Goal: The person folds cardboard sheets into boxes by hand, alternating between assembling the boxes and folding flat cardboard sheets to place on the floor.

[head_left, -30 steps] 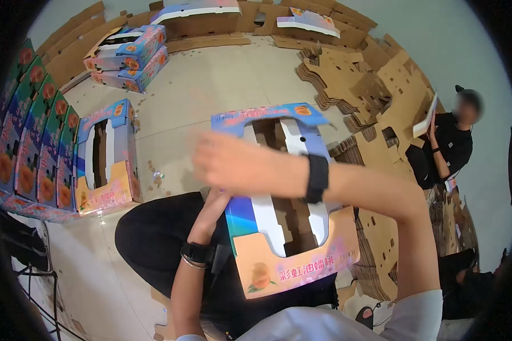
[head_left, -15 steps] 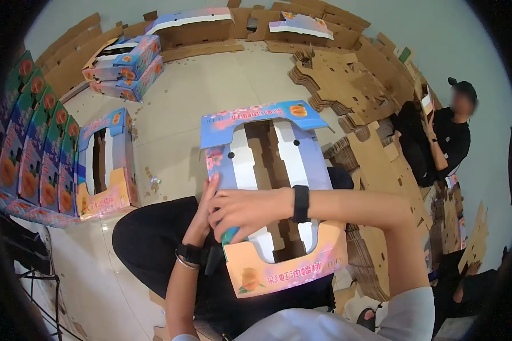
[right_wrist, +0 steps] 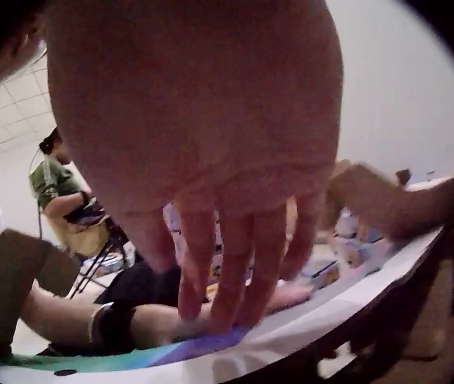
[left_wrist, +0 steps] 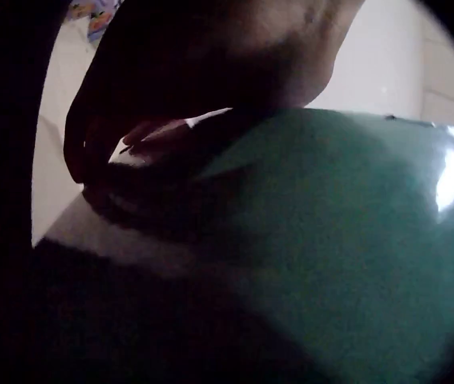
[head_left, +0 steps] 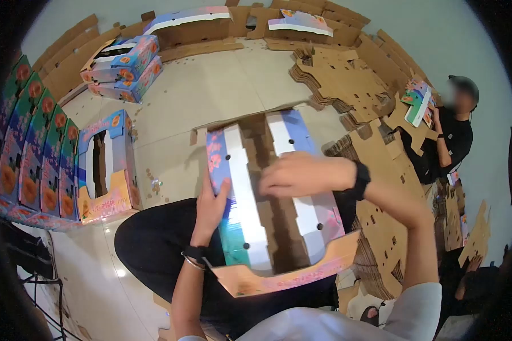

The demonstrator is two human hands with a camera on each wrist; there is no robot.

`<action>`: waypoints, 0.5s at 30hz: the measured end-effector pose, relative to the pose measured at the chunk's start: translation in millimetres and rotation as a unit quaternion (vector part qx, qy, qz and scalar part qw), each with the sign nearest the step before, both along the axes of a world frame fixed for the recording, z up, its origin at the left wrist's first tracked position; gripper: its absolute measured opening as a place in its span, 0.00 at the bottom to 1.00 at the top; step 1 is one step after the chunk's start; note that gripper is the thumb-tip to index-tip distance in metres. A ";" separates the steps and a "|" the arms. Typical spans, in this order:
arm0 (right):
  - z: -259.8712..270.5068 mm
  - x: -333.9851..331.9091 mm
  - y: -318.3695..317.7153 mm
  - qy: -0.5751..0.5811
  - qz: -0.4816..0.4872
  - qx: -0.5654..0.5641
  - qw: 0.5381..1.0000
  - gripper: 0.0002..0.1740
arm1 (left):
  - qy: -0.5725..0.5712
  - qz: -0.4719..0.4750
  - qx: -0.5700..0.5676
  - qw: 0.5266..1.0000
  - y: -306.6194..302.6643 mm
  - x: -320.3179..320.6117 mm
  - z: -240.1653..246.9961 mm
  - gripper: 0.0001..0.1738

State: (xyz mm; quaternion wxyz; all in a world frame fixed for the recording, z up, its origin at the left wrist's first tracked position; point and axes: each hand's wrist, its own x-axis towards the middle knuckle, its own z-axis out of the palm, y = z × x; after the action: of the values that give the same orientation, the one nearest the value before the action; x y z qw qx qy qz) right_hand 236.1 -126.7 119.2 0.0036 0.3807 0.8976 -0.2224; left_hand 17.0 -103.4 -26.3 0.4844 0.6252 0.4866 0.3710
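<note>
A printed carton (head_left: 233, 227) lies across the person's lap, its far flap (head_left: 216, 126) swung outward with brown inside showing and its near peach flap (head_left: 301, 275) tilted away from the top panels. The left hand (head_left: 209, 207) grips the carton's left side, thumb over the top edge. Above the carton's long middle gap hovers the right hand (head_left: 307, 175), fingers loosely bent and holding nothing. In the left wrist view, the left hand (left_wrist: 211, 72) lies against the green side (left_wrist: 339, 224). The right wrist view shows the right hand's fingers (right_wrist: 239, 264) pointing down, apart.
Left of the lap stands another carton (head_left: 119, 187), beside a row of upright cartons (head_left: 37, 165). Two stacked cartons (head_left: 122, 65) are farther back. Flat cardboard piles (head_left: 352, 79) lie on the right, near a seated person (head_left: 455, 136) holding a printed sheet (head_left: 418, 105).
The right hand has moved from beside the left hand to over the middle gap. Both end flaps, earlier lying over the carton's top, have swung outward. The left hand keeps to the left side.
</note>
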 end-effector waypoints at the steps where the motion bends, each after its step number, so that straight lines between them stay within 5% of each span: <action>1: 3.8 18.4 -2.3 -0.112 -0.018 -0.053 0.992 0.09 | -0.001 0.000 0.001 1.000 -0.5 -0.9 7.7 0.34; 3: 4.1 48.0 -15.1 -0.018 0.027 -0.032 0.999 0.10 | 0.136 -0.051 0.280 0.949 0.5 1.5 18.1 0.33; 8: 38.4 73.3 -26.9 -0.170 -0.042 0.195 0.965 0.09 | 0.099 -0.181 0.238 0.949 -2.5 -8.7 37.1 0.11; 13: 59.8 136.6 -42.4 -0.318 -0.069 0.218 0.920 0.14 | 0.089 -0.038 0.047 0.994 25.0 -61.6 39.1 0.24; 15: 35.5 171.0 -50.0 -0.334 -0.026 0.218 0.917 0.21 | 0.117 -0.049 -0.002 0.992 34.4 -72.3 44.5 0.25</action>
State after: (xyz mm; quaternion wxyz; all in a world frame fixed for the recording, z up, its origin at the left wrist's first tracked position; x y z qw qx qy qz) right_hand 407.1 -176.8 154.6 0.2145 0.4472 0.8601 0.1191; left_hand -55.4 -69.0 18.2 0.4428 0.6865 0.5096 0.2702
